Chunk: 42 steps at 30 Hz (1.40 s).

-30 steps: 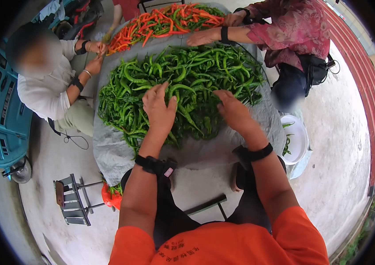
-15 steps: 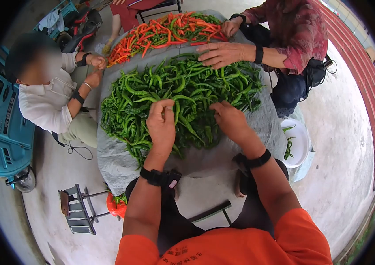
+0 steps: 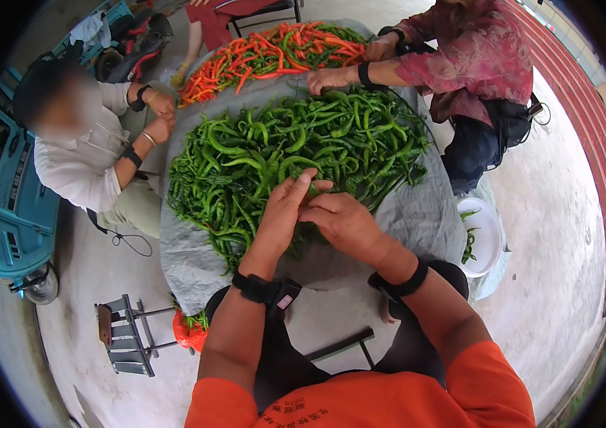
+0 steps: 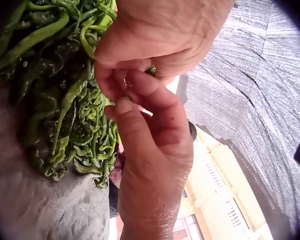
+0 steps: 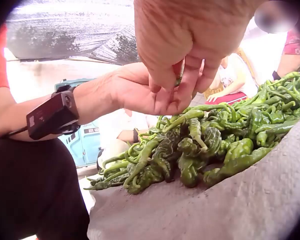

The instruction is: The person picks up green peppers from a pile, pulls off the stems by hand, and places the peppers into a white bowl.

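Above the near edge of a heap of green peppers (image 3: 246,150), the left hand (image 3: 283,217) and right hand (image 3: 349,227) meet at the fingertips. In the left wrist view, the left hand (image 4: 152,145) has its thumb against curled fingers, palm up, below the right hand (image 4: 165,35). A small green bit (image 4: 151,70) shows between them; most of it is hidden by fingers. From the right wrist view, the right hand (image 5: 190,37) reaches down and pinches the green bit (image 5: 178,80) over the left hand's fingers (image 5: 162,100).
A grey cloth (image 3: 424,214) covers the table. Red and green peppers (image 3: 267,53) lie at its far side. One person (image 3: 78,157) sits left, another (image 3: 474,71) stands right. A white basin (image 3: 485,239) stands right, a folding stool (image 3: 125,335) lower left.
Both hands, apart over the heap earlier, have come together, the left moving right and the right moving left. The person at right has drawn a hand back toward the far side of the heap.
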Tool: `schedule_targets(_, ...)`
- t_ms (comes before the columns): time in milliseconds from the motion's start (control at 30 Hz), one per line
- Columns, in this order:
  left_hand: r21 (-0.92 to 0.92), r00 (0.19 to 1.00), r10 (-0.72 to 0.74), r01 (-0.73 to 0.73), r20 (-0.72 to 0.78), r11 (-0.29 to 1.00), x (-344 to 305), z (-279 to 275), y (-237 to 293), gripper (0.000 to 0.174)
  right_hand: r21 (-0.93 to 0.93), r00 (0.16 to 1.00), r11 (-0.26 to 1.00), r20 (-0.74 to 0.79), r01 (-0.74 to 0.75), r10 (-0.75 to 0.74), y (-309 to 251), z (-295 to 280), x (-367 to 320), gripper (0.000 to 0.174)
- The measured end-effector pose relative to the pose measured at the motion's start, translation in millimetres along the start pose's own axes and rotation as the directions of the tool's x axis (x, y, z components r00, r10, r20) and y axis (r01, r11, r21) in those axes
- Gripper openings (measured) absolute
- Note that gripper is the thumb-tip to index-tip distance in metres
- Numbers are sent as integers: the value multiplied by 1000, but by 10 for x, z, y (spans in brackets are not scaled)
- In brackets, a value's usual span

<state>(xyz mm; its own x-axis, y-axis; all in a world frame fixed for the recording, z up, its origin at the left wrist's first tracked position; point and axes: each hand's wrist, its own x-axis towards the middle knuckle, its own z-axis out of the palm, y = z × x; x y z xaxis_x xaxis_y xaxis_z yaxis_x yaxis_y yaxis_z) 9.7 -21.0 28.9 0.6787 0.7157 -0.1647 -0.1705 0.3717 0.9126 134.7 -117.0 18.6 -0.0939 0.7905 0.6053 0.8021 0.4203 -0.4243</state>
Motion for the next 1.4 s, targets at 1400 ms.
schedule_targets(1400,749,805,593,-400,12,528,-29,-220,25,20,-193,896,890,-258,-414,361,529,-421,-48,15)
